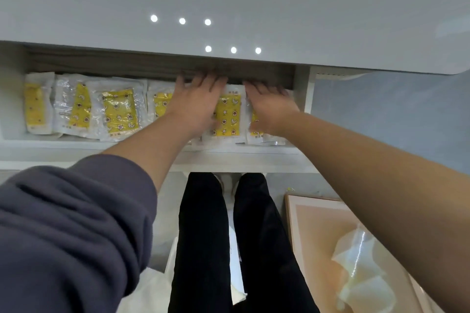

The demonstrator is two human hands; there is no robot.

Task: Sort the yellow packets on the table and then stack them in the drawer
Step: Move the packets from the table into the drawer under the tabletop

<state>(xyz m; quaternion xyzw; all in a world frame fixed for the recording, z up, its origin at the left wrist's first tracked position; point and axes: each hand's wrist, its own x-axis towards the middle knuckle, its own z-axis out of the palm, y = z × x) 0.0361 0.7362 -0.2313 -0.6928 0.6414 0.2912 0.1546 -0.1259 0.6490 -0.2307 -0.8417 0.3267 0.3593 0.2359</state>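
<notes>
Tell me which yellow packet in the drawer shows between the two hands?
The packet in the gap between the left hand and right hand. The others lie beyond the left hand or under the right one.

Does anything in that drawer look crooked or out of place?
Yes. In the drawer, the third packet from the left lies tilted and overlaps the packet beside it, so that end of the row looks uneven. Nothing looks torn or spilled.

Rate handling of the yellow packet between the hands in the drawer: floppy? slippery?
Probably floppy: the yellow packet is a thin clear pouch, and the neighbouring packets show wrinkled, buckled film. Likely slippery: the film looks glossy, so a push may slide it over others. Seems flat and light; unlikely to roll.
</notes>
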